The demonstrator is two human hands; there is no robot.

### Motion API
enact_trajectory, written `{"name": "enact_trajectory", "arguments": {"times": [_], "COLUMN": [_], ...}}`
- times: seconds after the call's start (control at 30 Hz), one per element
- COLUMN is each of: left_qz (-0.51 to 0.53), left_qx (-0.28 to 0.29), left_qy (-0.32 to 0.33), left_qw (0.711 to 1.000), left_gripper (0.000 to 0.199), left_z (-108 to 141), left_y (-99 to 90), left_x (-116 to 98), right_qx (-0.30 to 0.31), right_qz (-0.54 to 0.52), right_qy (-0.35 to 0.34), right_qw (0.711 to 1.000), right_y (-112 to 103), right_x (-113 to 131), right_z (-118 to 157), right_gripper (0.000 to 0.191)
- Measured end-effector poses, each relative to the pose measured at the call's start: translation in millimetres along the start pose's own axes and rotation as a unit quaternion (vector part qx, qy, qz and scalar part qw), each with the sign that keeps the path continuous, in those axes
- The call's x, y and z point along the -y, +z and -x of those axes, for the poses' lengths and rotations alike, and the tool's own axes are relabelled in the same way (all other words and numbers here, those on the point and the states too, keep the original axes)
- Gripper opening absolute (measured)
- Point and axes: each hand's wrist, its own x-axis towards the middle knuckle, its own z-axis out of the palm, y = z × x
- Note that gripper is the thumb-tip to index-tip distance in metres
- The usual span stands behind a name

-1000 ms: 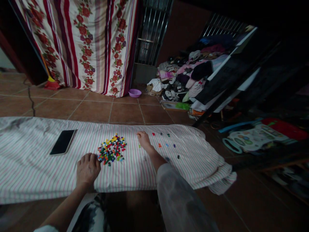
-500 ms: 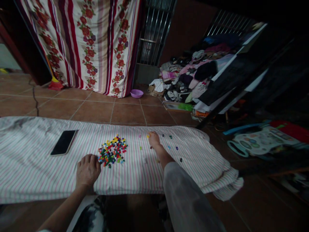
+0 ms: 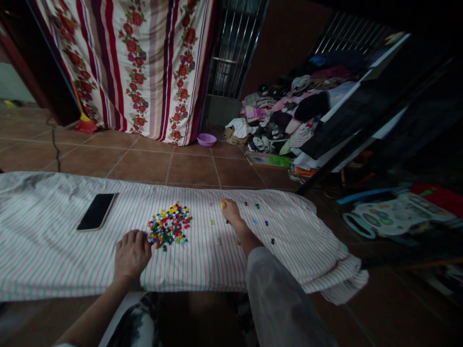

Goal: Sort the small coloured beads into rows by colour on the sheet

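Purple basin [image 3: 206, 140] stands beyond loose beads [image 3: 169, 225]; left hand [image 3: 132, 254] curls beside them, right hand's [image 3: 231, 215] grip unclear.

A long white cloth [image 3: 54, 241] with thin pink and green stripes is lying spread out, and its right end is gathering into loose folds. On this cloth a black smartphone [image 3: 97, 212] is lying with the screen up, near the left side. Close to the middle a heap of small multicoloured plastic pieces [image 3: 169, 225] is sitting, and some single pieces [image 3: 266, 223] are lying scattered to the right of it.
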Motion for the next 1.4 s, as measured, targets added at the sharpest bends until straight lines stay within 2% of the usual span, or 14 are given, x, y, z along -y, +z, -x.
{"name": "enact_trajectory", "arguments": {"times": [0.23, 0.57, 1.2, 1.3, 1.4], "left_qz": [0.005, -0.004, 0.006, 0.007, 0.009], "left_qx": [-0.015, 0.002, 0.003, 0.005, 0.009], "left_qy": [0.005, -0.004, -0.011, -0.008, -0.010], "left_qw": [1.000, 1.000, 1.000, 1.000, 1.000], "left_gripper": [0.016, 0.016, 0.016, 0.017, 0.018], "left_z": [-1, -2, -1, -1, -2], "left_y": [1.6, 0.6, 0.8, 0.7, 0.7], "left_x": [0, -1, -1, -1, -1], "right_qx": [-0.004, -0.008, -0.010, -0.029, -0.047], "right_qz": [0.000, -0.004, 0.013, 0.009, -0.007], "right_qy": [-0.010, -0.016, 0.017, 0.000, -0.046], "right_qw": [1.000, 1.000, 1.000, 1.000, 0.998], "right_y": [0, -3, -11, -13, -12], "right_x": [-1, 1, 3, 10, 24], "right_z": [2, 1, 0, 1, 5], "right_gripper": [0.038, 0.044, 0.038, 0.038, 0.036]}}
